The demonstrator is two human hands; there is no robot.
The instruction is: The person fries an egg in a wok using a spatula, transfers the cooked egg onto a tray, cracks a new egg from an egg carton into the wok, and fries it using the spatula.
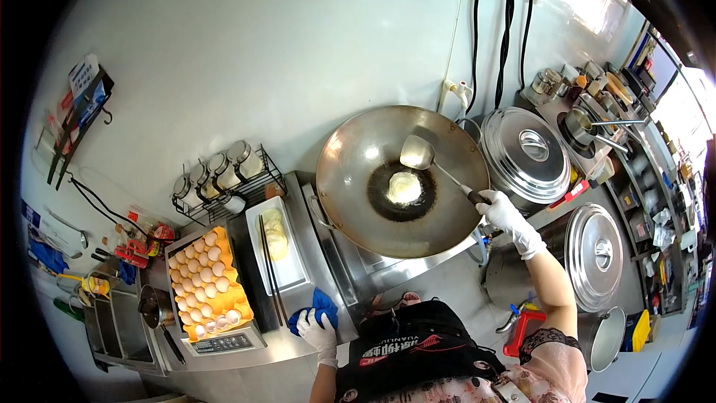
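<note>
My right hand (501, 215), in a white glove, is closed around the dark handle of a wok spatula (418, 153). The spatula's metal blade rests inside a large wok (343, 179), just above a frying egg (403, 188) that lies on the dark, oily bottom. At the counter's front edge, my left hand (317, 332), gloved too, grips a blue cloth (325, 306). Just left of that cloth, a pair of dark chopsticks (270, 272) leans along a white tray (297, 272), which holds several pale fried eggs (276, 239).
An egg carton (237, 295) full of eggs stands on a scale at the left. Behind the tray is a wire rack (257, 186) with jars. Lidded steel pots (514, 172) stand right of the wok, with a second large pot (574, 254) lower down. A sink (127, 325) is far left.
</note>
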